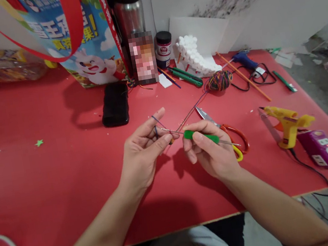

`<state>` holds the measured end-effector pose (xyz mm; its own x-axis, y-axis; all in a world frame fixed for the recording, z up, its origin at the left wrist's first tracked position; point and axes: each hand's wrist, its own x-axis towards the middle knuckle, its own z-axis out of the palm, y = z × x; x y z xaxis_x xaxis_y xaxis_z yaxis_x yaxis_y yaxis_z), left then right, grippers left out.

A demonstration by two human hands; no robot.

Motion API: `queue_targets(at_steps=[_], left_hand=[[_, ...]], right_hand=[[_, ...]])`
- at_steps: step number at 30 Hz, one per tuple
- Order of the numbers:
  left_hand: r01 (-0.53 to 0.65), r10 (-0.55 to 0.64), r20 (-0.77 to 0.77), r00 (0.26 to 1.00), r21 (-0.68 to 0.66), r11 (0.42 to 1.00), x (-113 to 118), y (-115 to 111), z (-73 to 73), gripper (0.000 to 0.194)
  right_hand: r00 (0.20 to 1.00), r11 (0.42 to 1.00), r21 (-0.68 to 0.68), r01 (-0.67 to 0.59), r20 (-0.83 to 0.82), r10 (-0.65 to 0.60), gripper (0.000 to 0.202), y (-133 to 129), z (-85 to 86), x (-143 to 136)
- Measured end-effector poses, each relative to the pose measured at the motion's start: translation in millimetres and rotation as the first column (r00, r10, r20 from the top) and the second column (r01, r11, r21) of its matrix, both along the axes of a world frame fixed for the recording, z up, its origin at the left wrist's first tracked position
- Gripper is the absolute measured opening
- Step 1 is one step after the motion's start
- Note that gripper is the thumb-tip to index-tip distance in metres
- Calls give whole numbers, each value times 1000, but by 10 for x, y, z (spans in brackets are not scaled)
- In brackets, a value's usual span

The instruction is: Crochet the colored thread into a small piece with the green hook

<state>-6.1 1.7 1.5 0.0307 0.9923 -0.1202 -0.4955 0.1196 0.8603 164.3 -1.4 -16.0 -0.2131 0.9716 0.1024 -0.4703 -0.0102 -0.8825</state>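
My right hand (209, 149) is closed around the green handle of a crochet hook (201, 137), whose thin metal shaft points left toward my other hand. Between thumb and fingers, my left hand (140, 154) pinches a small piece of yarn work (171, 141), mostly hidden by the fingertips. Dark yarn (159, 120) loops over the raised left index finger. From there the strand runs up and right to a multicoloured yarn ball (220, 80). The hook's tip is at the yarn beside the left fingers.
Scissors (208, 116) lie just behind my right hand. Farther right are a yellow glue gun (288, 121), a purple power box (322, 149) and cords. A black case (115, 104), a phone (143, 59), a green cutter (186, 77), a jar (164, 49) and a bag (94, 63) stand or lie behind.
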Motion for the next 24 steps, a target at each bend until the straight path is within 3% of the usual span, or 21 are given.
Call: queue_targets(at_steps=[3, 5, 8, 10, 13, 20, 24], left_hand=[[-30, 32, -46, 998, 45, 999, 34, -39, -16, 55], [-56, 59, -62, 996, 59, 997, 63, -62, -17, 57], [-67, 67, -22, 998, 27, 997, 95, -77, 10, 56], [-47, 47, 36, 998, -12, 999, 93, -68, 41, 54], [21, -12, 121, 993, -71, 997, 43, -36, 78, 52], [104, -97, 135, 986, -50, 993, -109, 35, 86, 58], [149, -143, 130, 981, -36, 988, -152, 52, 96, 57]], right_hand=[[990, 994, 95, 59, 119, -70, 16, -56, -11, -19], [947, 970, 203, 132, 262, -184, 18, -111, -15, -40], [793, 875, 459, 154, 471, -386, 28, -184, -22, -75], [727, 797, 595, 101, 503, -467, 37, -202, -32, -84], [743, 744, 667, 33, 481, -464, 42, -173, -48, -57], [838, 796, 605, 40, 413, -356, 33, -51, 1, 77], [856, 751, 660, 15, 379, -351, 33, -15, 85, 113]])
